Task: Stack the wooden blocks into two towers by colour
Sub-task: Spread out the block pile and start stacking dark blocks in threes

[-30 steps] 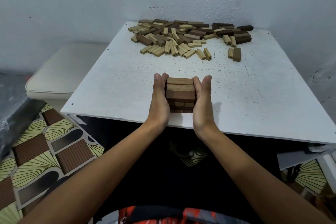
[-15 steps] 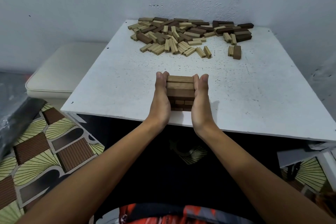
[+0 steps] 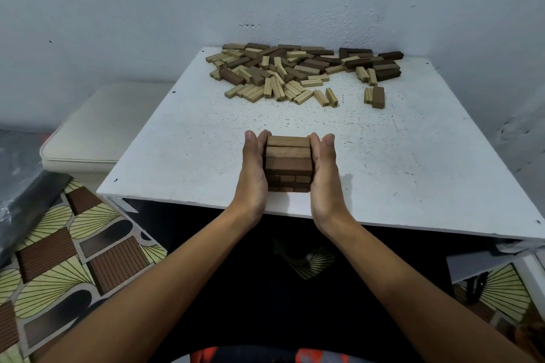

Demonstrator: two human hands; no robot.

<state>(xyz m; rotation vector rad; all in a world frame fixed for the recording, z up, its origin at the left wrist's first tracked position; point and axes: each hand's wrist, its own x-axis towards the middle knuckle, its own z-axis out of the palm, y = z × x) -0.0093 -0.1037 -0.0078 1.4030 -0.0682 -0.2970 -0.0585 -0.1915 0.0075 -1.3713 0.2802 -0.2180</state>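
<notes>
A short tower of dark brown blocks stands near the front edge of the white table, its layers laid crosswise. My left hand presses flat against the tower's left side and my right hand against its right side, fingers straight and pointing away from me. A loose heap of mixed light and dark blocks lies at the far edge of the table by the wall. A dark block with a light one beside it lies a little apart on the right.
The table sits in a corner of pale walls. A cream cushioned stool stands to the left, lower than the table. Patterned floor covering shows at the lower left. Bare table surface lies left and right of the tower.
Both hands stay pressed on the tower's sides; the tower looks squared between them. The camera has shifted slightly, nothing else moved.
</notes>
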